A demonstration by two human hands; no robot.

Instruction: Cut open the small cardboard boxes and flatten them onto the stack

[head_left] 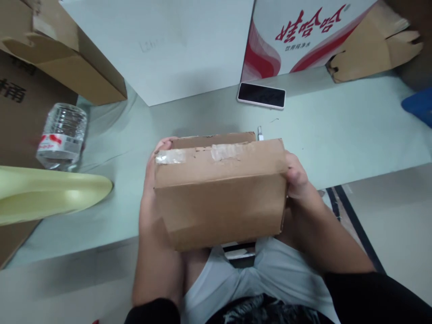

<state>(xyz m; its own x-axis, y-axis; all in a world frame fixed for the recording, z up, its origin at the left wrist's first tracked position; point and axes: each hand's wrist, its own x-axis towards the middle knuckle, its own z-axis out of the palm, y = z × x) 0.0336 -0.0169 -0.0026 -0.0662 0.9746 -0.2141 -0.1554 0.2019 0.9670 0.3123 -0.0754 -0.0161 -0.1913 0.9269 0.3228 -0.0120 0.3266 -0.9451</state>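
A brown cardboard box (pixel 222 198) is held up in front of me at the table's near edge, tilted so that one side faces me. Its upper flap has torn strips of clear tape along the edge, and a second flap shows behind it. At the box's left end my left hand (pixel 161 146) grips it, with most fingers hidden behind the cardboard. My right hand (pixel 296 176) clasps the right end, its fingers partly out of sight. Just beyond the box, the tip of a small white and metal tool (pixel 260 133) shows on the table; the rest is covered.
A phone (pixel 262 95) lies on the pale green table (pixel 354 130) near a white box (pixel 168 49) and a printed carton (pixel 303 33). To the left are a water bottle (pixel 62 135) and a yellow-green curved object (pixel 54 193). Cut cardboard (pixel 371 47) stands at back right.
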